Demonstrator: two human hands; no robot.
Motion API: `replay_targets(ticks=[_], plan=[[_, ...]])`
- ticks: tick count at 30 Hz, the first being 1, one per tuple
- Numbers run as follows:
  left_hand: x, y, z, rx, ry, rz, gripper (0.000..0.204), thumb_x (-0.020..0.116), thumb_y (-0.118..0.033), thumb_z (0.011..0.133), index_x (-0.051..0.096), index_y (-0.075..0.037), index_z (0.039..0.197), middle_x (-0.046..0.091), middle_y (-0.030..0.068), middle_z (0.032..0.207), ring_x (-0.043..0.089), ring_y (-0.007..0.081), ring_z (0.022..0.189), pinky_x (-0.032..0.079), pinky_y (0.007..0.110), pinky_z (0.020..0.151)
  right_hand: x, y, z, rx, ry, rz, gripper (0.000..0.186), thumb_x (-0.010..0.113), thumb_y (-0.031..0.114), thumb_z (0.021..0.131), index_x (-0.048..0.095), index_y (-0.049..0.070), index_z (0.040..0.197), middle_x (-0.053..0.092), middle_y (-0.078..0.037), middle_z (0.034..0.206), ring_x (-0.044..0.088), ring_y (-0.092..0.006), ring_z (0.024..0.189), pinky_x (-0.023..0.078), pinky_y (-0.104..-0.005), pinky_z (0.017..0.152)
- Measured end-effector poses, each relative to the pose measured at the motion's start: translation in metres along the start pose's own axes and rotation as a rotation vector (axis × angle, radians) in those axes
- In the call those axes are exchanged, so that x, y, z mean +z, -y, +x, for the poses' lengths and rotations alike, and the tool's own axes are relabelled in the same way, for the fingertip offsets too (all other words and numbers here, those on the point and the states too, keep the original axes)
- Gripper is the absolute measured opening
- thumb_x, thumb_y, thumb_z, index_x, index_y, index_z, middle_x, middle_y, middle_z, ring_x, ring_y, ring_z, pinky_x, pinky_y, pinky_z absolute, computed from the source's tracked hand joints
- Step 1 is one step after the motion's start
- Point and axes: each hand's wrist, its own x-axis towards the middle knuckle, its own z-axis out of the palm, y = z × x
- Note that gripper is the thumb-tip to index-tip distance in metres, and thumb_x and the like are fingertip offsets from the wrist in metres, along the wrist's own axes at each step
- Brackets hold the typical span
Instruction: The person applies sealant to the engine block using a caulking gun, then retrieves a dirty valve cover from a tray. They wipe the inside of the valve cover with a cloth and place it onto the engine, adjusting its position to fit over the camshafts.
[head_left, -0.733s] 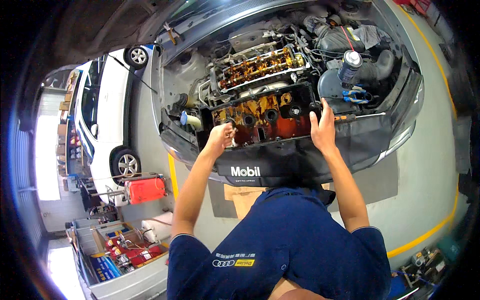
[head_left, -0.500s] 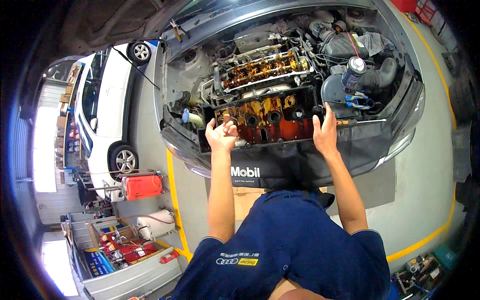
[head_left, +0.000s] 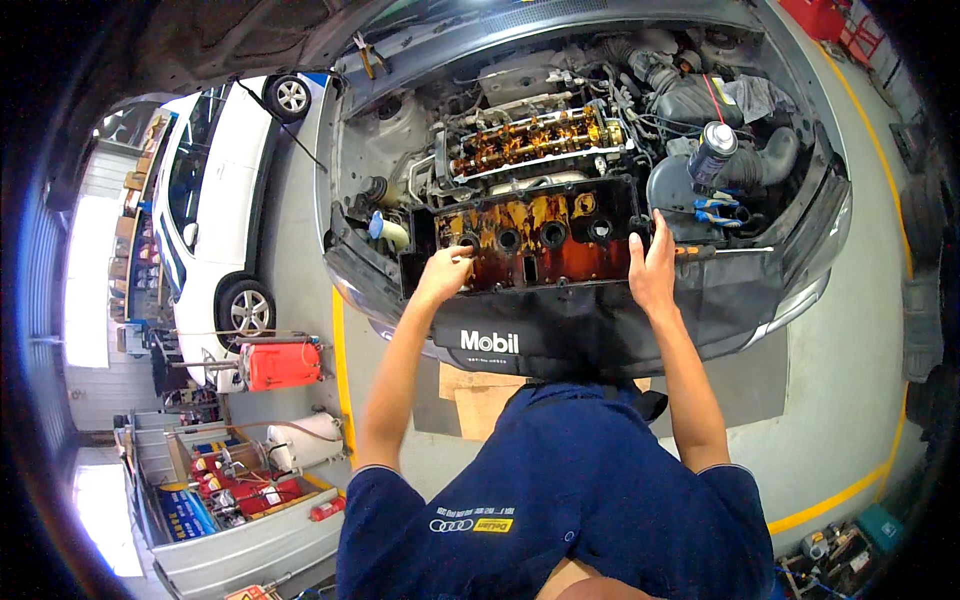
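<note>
An engine valve cover (head_left: pixel 580 265) rests at the front of the engine bay, its oily brown-and-amber inner side facing me, with a row of round holes. My left hand (head_left: pixel 445 272) is at its left end, fingers curled and pinched at the leftmost hole; what lies between the fingertips is hidden. My right hand (head_left: pixel 654 272) grips the cover's right end, thumb on the near face and fingers along the outer edge. Behind the cover, the exposed cylinder head (head_left: pixel 535 142) shows amber-stained camshafts.
Right of the cover stand a spray can (head_left: pixel 712 155) with a red straw, a blue-and-black tool (head_left: pixel 716 211) and an orange-handled screwdriver (head_left: pixel 690 250). Pliers (head_left: pixel 367 56) lie at the far left, below the raised hood. A black protective mat (head_left: pixel 590 325) drapes the car's front.
My left hand has turned over from palm-up, half-curled fingers and reached to the leftmost hole of the valve cover. My right hand stays at the cover's right end.
</note>
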Motion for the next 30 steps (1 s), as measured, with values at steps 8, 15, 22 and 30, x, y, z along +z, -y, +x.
replay_targets(ticks=[8,15,22,30], plan=[[-0.064,0.002,0.012,0.660,0.158,1.153,0.068,0.067,-0.019,0.093,0.052,-0.031,0.158,0.068,0.0121,0.095,0.073,0.0323,0.082,0.058,0.048,0.067,0.001,0.000,-0.001,0.030,-0.006,-0.030,0.066,0.054,0.034,0.110,0.035,-0.005,0.160,0.047,-0.032,0.154,0.045,-0.0481,0.144,0.034,-0.0525,0.122],[-0.086,-0.007,0.030,0.918,0.239,1.293,0.080,0.062,-0.012,0.094,0.041,-0.038,0.167,0.065,0.0079,0.102,0.071,0.0252,0.078,0.057,0.040,0.065,0.003,-0.008,-0.001,0.067,-0.067,-0.003,0.063,0.052,0.034,0.112,0.038,-0.005,0.159,0.050,-0.031,0.152,0.049,-0.0459,0.141,0.036,-0.0519,0.121],[-0.084,0.019,0.040,0.980,0.174,1.043,0.064,0.067,-0.016,0.089,0.060,-0.025,0.153,0.069,0.0091,0.099,0.073,0.0294,0.082,0.059,0.045,0.070,0.004,-0.006,0.000,0.095,-0.136,0.028,0.058,0.052,0.030,0.113,0.040,-0.003,0.159,0.055,-0.027,0.147,0.056,-0.0392,0.134,0.042,-0.0466,0.117],[-0.021,0.028,0.012,0.323,0.210,0.119,0.052,0.066,-0.031,0.099,0.067,0.006,0.134,0.076,0.0187,0.091,0.073,0.0293,0.072,0.056,0.043,0.067,-0.008,0.025,-0.083,0.085,-0.512,0.115,0.051,0.054,0.013,0.110,0.043,-0.003,0.158,0.058,-0.021,0.148,0.062,-0.0285,0.128,0.050,-0.0416,0.109]])
